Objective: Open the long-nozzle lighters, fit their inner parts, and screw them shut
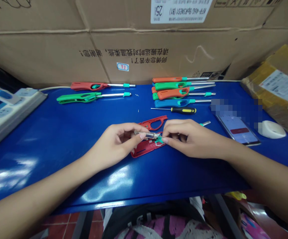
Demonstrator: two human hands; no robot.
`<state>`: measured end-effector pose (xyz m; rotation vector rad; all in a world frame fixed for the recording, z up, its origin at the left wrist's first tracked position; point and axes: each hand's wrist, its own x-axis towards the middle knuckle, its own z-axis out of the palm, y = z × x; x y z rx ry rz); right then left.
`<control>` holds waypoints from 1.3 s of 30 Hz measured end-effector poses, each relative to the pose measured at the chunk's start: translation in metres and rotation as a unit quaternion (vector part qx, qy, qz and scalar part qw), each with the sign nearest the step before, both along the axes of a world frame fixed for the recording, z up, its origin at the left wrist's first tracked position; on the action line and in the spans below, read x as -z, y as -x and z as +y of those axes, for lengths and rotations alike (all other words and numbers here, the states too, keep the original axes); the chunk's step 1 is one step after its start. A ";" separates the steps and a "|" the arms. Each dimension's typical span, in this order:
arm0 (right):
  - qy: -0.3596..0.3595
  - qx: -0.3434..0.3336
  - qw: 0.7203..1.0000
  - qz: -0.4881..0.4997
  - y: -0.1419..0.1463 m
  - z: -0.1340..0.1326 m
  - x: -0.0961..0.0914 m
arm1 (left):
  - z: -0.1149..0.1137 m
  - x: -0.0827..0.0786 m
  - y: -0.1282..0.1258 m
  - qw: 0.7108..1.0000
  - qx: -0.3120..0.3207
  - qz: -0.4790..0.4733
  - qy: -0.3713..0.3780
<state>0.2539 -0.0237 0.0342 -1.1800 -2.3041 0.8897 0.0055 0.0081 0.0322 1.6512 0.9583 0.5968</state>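
Metal lighter tube (145,135) in left hand (115,145), right hand (190,137) on green piece (159,139)

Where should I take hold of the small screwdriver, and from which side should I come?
Take the screwdriver's yellow-and-black handle from above, coming from the near side, where the right hand is. It lies flat with its thin shaft pointing left, and a blue lighter lies close behind it, leaving little room there.
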 end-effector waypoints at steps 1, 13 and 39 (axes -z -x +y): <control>-0.001 -0.001 1.000 0.001 0.000 0.000 0.000 | 0.000 0.000 0.000 1.000 0.002 -0.001 0.011; -0.011 0.037 0.999 0.036 0.001 0.000 0.002 | -0.002 0.006 0.000 0.994 0.019 -0.048 0.098; -0.028 0.046 0.997 0.060 0.003 0.000 0.004 | -0.006 0.012 -0.002 0.981 -0.003 -0.101 0.168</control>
